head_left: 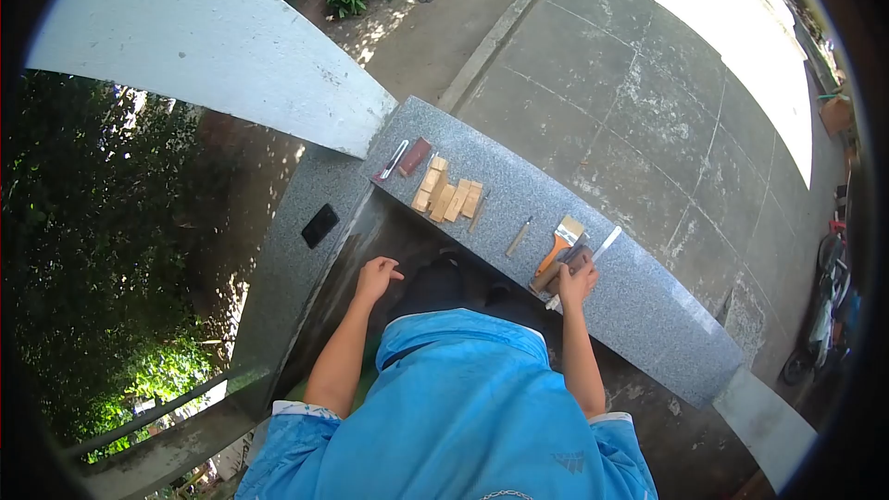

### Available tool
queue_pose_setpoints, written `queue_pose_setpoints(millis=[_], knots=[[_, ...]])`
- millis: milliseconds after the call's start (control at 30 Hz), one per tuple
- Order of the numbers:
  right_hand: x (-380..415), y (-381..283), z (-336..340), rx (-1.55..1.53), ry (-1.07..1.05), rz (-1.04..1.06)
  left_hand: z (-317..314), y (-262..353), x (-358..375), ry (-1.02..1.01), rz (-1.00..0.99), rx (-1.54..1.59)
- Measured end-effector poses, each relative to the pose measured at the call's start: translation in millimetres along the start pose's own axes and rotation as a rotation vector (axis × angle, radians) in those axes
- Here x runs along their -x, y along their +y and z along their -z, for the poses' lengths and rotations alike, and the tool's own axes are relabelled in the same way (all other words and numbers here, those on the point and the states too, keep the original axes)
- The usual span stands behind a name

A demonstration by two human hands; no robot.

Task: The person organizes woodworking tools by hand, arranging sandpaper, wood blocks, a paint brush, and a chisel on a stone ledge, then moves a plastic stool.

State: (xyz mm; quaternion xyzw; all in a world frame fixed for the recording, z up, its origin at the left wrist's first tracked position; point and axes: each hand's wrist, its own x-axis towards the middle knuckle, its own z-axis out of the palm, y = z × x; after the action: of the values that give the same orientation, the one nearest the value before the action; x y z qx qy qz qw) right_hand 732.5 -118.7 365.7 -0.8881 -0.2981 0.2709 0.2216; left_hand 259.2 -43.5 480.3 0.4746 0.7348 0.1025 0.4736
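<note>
My right hand (576,281) is closed over a brown block-like piece (546,278) near the front edge of the speckled stone slab; its exact kind is hard to make out. Just beyond it lies a paintbrush (561,243) with an orange handle and pale bristles. A long white-handled tool (607,243) rests to the right of that hand. My left hand (377,280) hangs in front of the slab, holding nothing, its fingers loosely apart. Nearest to it on the slab are several small wooden blocks (454,200), some set close together.
On the stone slab (648,315) also lie a thin pencil-like stick (519,237), a dark red piece (415,157) and a slim white-and-red tool (393,159). A black phone (320,226) sits on the left ledge. White pillars (278,56) flank the slab; a motorbike (822,306) stands far right.
</note>
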Motion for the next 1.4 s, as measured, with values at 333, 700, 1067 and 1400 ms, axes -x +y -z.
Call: queue_pose_setpoints(millis=[333, 700, 1067, 1400], knots=[[47, -20, 16, -0.288, 0.061, -0.141, 3, -47, -159, 0.055, -0.227, -0.040], [175, -47, -25, -0.117, 0.063, -0.443, -3, 1, -294, 0.208, -0.439, -0.359], [230, -73, -48, -0.215, 0.099, -0.498, 13, 28, -311, 0.017, -0.313, -0.390], [219, -105, -13, -0.226, -0.022, -0.501, 20, 45, -306, 0.054, -0.444, -0.503]])
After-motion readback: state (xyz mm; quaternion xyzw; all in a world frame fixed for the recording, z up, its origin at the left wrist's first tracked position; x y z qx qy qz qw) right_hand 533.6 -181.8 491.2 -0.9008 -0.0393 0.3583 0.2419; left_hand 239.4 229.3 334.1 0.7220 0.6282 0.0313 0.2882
